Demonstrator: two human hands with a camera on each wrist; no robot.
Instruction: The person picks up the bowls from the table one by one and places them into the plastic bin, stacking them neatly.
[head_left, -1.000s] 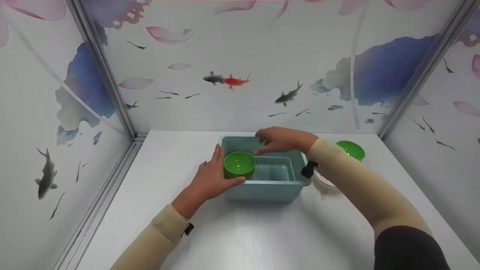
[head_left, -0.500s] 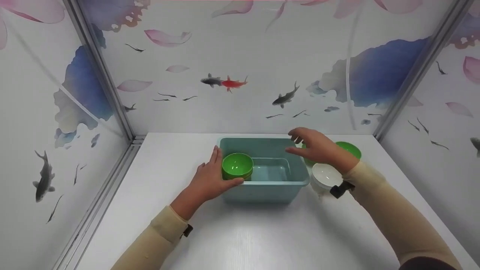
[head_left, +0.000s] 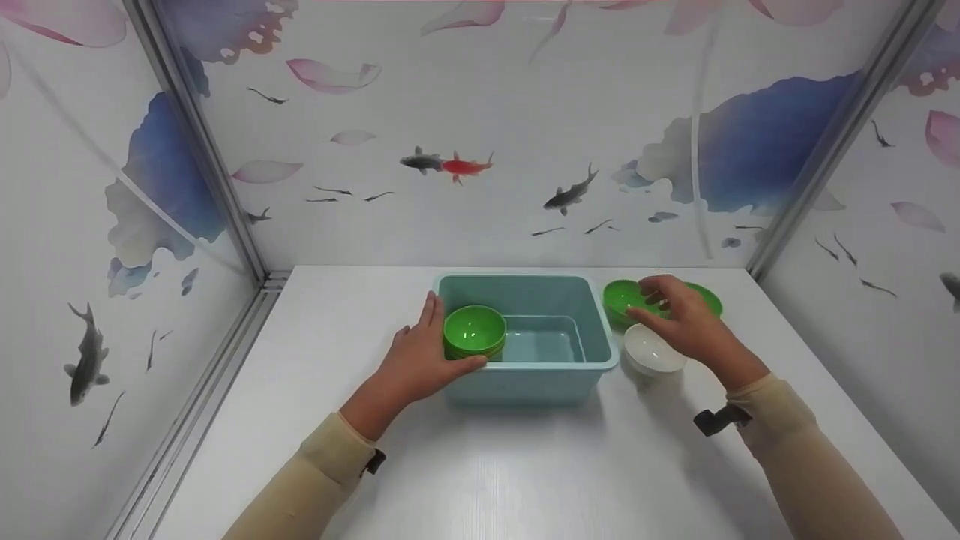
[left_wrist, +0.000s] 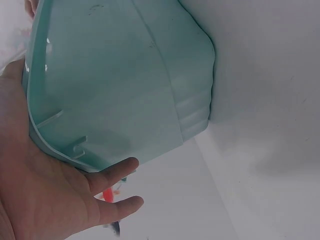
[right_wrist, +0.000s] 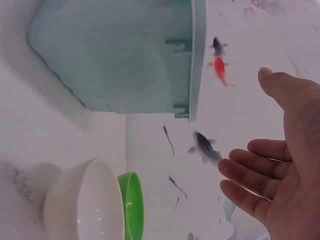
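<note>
A pale blue-green plastic basin (head_left: 525, 386) stands on the white table. Inside it, at the left end, sits a stack of green bowls (head_left: 475, 328). My left hand (head_left: 417, 358) rests against the basin's front left corner, thumb along the front rim. Its fingers stretch straight along the outside wall in the left wrist view. To the right of the basin, my right hand (head_left: 688, 321) hovers with loosely bent fingers, holding nothing. It overlaps a white bowl (head_left: 649, 354) and partly hides two green bowls, a nearer one (head_left: 621, 298) beside the basin and one farther right (head_left: 709, 297).
The white table (head_left: 480, 465) meets a back wall (head_left: 510, 232) printed with fish and petals. Side panels with metal frame posts (head_left: 217, 157) rise on the left and right. The right part of the basin's floor (head_left: 544, 339) shows bare.
My right hand has moved right, from over the basin to above the bowls beside it, which uncovers the basin's right side. My left hand has stayed at the basin's corner.
</note>
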